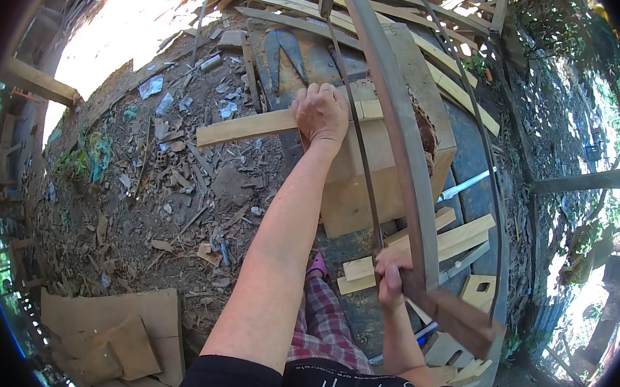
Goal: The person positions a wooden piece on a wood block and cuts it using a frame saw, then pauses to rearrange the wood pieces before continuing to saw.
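From where I stand, I count two bare hands at work on one saw and one strip. The left hand (320, 114) is closed over a single pale wooden strip (244, 128), pressing it down across the top of one big wooden block (364, 200); most of the strip sticks out to the left of that hand. The right hand (390, 274), nearer the body, is wrapped around the near end of one wooden-framed saw (399, 115). Its single thin blade (362, 154) runs away from the right hand and passes over the strip just right of the left hand; whether the teeth touch the wood I can't tell.

Beyond the left hand lies one dark two-legged tool (284, 55), its legs spread. Past both hands a heap of slats (311, 8) overlaps too much to count. Just right of the right hand, several pale offcuts (464, 238) lie on the dark worktop (469, 155), with one slotted board (479, 292) near them. Well left of the right hand, two smaller wooden pieces (135, 346) rest on one large panel (109, 308).
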A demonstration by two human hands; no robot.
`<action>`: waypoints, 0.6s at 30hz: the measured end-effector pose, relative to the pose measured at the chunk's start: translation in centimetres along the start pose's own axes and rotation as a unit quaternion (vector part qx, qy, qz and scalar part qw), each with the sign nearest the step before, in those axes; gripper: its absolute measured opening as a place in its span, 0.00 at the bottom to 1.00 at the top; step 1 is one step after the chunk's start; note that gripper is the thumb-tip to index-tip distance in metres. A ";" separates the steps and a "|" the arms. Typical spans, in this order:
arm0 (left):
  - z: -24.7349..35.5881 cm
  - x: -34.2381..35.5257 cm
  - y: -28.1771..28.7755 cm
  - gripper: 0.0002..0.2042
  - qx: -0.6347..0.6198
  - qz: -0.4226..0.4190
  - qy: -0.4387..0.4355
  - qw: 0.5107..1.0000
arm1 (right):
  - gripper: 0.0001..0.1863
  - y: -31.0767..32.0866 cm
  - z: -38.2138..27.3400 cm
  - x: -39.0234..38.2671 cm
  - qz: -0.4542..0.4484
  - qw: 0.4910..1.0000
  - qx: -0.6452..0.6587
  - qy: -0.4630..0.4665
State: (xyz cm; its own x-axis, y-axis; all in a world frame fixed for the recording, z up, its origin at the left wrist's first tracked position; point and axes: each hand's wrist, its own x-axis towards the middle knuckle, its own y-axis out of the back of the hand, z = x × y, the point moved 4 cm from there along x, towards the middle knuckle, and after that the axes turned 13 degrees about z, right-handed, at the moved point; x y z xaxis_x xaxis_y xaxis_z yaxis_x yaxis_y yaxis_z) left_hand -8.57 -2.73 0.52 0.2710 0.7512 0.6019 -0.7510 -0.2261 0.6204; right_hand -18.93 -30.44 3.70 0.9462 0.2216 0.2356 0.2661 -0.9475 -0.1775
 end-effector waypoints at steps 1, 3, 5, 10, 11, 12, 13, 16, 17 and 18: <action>0.0 -0.1 0.0 0.10 -0.001 -0.005 -0.003 1.000 | 0.08 -0.7 1.0 1.2 0.003 0.999 -0.004 0.044; 0.0 0.0 0.2 0.10 -0.018 0.010 -0.006 1.000 | 0.07 -2.0 4.0 3.4 0.001 0.998 -0.001 -0.066; 0.3 0.1 0.2 0.10 -0.009 0.016 -0.009 1.000 | 0.06 -2.6 4.3 4.3 -0.013 0.999 0.006 -0.039; 0.8 0.0 0.1 0.09 -0.016 0.013 -0.017 1.000 | 0.06 -3.4 1.8 3.2 -0.019 1.000 -0.018 0.017; 0.6 0.0 0.2 0.09 -0.002 0.017 0.001 1.000 | 0.06 -3.4 1.5 3.0 -0.006 1.000 0.005 -0.003; 0.4 0.0 0.2 0.09 0.011 0.019 0.019 1.000 | 0.06 -3.5 1.0 2.7 -0.008 0.999 0.036 0.028; 0.5 -0.1 0.1 0.09 0.009 0.009 0.008 1.000 | 0.06 -3.4 1.0 2.6 0.010 0.997 0.071 0.018; 0.4 0.0 -0.2 0.08 -0.012 -0.003 0.002 1.000 | 0.07 -2.6 0.7 2.0 0.034 0.995 0.091 0.006; 0.4 0.0 -0.2 0.08 -0.016 0.000 0.004 1.000 | 0.08 -2.0 0.3 1.4 0.027 0.996 0.085 0.008; 0.4 0.1 -0.2 0.08 -0.014 0.000 0.010 1.000 | 0.08 -1.2 -0.3 0.8 0.023 0.997 0.077 0.003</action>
State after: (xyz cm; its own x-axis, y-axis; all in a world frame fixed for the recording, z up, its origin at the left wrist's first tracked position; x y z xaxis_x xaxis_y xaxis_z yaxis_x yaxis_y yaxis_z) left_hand -8.18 -2.83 0.66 0.2581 0.7640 0.5913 -0.7679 -0.2092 0.6054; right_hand -18.58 -29.22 4.38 0.9570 0.1767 0.2301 0.2480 -0.9097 -0.3330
